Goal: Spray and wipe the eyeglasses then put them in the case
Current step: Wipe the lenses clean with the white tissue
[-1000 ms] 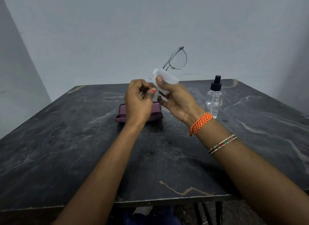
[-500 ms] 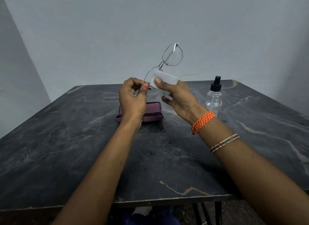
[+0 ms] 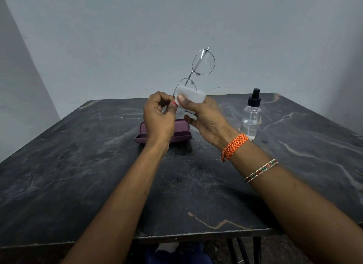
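- Up above the dark surface, the eyeglasses stand tilted, one lens wrapped in a white cloth.
- Left hand: grip pinches the frame's edge.
- Right hand: grip pinches the cloth round the lower lens.
- Purple case lies behind the hands, spray bottle to the right.

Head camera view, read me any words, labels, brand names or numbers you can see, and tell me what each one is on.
No readable text in this view.
Spray bottle: clear, with a black top, no label visible.
Eyeglass case: plain purple, no visible marking.
Eyeglasses: thin metal frame, any print is too small to tell.
White wipe: blank.
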